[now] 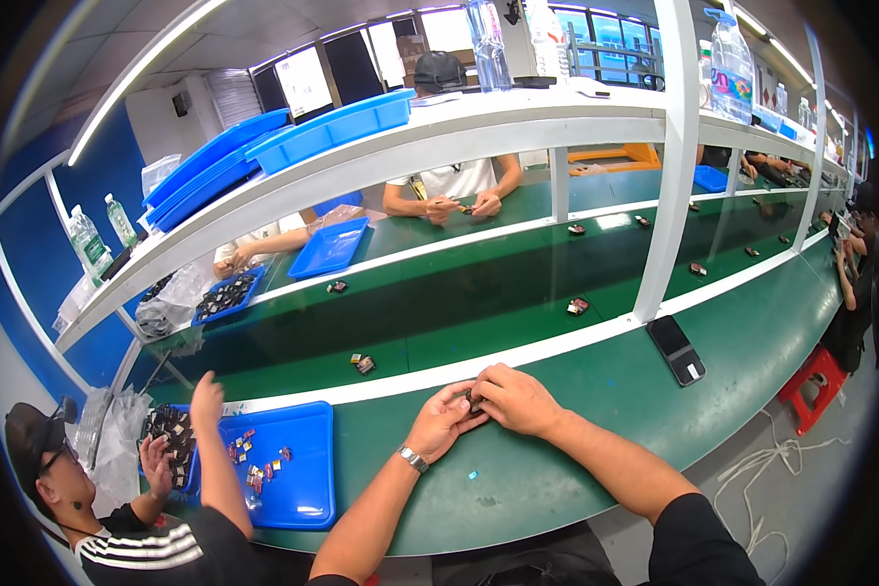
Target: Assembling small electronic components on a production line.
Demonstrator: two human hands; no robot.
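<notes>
Over the green bench top, my two hands meet around one small dark part (475, 399). My left hand (441, 425), with a metal watch at its wrist, closes on it from the left. The fingertips of my right hand (520, 398) pinch it from the other side. Most of the part is covered by fingers, so its exact kind cannot be made out. A tiny light-blue piece (474, 475) lies on the bench below my hands.
At left, a co-worker sits by a blue tray (308, 459) with several small parts. A green belt (459, 332) carries scattered small assemblies (363, 364). A black phone (676, 350) lies beside a white upright post (662, 195). Other people work across the belt.
</notes>
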